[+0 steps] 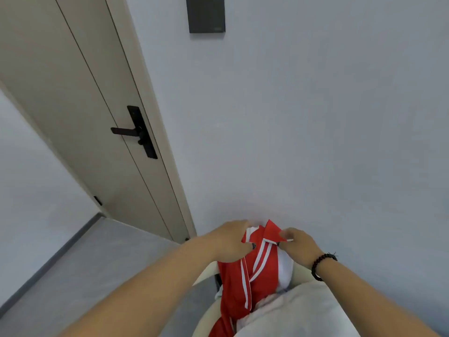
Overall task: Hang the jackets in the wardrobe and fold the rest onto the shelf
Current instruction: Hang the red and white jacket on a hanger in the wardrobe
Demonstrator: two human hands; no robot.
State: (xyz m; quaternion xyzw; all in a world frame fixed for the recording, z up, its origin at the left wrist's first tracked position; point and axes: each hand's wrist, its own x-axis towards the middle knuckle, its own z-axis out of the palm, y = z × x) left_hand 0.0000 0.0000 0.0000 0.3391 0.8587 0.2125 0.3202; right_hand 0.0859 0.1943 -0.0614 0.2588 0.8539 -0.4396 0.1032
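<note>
While the red track jacket with white stripes (245, 271) hangs lengthwise from twelve toward six below my fingers, my left hand (230, 242) pinches its collar at nine, my right hand (297, 243) at three, equally near.

Beige door (73, 93), black handle (136, 132)

**No legible text**

Nothing can be read anywhere. The dark wall panel (206, 13), far up on the wall, carries a small pale mark near its lower right corner, too blurred to make out. The red jacket (245, 268) shows white stripes only, no lettering.
</note>
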